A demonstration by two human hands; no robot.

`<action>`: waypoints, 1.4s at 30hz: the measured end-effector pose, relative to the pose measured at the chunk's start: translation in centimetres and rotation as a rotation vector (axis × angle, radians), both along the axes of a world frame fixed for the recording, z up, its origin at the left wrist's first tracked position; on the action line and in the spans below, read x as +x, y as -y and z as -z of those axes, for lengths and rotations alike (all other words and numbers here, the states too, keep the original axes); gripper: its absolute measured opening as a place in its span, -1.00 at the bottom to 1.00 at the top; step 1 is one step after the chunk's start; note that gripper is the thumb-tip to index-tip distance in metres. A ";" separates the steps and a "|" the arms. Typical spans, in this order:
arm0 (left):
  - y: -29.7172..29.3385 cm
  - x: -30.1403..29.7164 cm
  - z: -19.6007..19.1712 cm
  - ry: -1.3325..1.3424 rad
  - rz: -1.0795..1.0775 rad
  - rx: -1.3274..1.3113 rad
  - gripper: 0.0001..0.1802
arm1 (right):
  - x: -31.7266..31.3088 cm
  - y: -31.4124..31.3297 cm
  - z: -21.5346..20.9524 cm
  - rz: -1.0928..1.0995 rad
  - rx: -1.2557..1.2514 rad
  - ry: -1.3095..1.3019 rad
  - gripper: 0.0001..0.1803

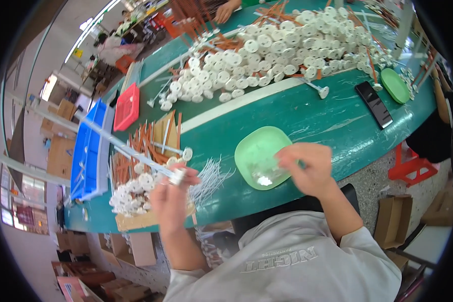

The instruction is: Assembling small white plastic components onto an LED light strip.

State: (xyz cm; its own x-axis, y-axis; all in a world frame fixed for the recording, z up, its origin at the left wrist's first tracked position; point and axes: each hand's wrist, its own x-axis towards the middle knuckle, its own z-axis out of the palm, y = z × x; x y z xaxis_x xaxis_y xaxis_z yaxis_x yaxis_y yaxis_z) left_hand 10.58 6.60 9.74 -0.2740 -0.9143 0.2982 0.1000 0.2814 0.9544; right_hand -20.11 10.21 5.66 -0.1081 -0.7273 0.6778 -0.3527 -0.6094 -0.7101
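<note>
My left hand (172, 201) is closed around the white end piece of a long pale rod (123, 146), which slants up and away to the left. Over the right part of a light green plate (249, 156) is my right hand (312, 168), its fingers drawn together. Whatever those fingers may hold is hidden and slightly blurred. Small clear, shiny bits (263, 179) lie in the plate. Beside my left hand are a pile of white disc-ended sticks (133, 194) with brown rods and a loose bunch of thin white strips (209, 183).
A large heap of white disc-ended pieces (267, 48) covers the far side of the green table (211, 136). Blue bin (88, 151) and red tray (127, 106) stand left. A black phone (373, 105) and second green dish (395, 85) lie right. Another person's hand (227, 11) shows at the far side.
</note>
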 end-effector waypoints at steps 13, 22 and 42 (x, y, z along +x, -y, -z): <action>0.4 -7.1 2.5 -0.690 0.235 0.473 -0.53 | 1.9 0.7 0.5 0.040 0.191 -0.226 -0.85; -0.7 -4.1 5.0 -0.518 0.217 0.367 -0.42 | 3.9 -6.3 -4.8 -0.307 -0.053 -0.222 -0.76; -5.6 -4.9 11.7 0.160 -0.064 -0.037 -0.53 | 1.3 6.6 2.4 0.021 0.484 -0.852 -0.81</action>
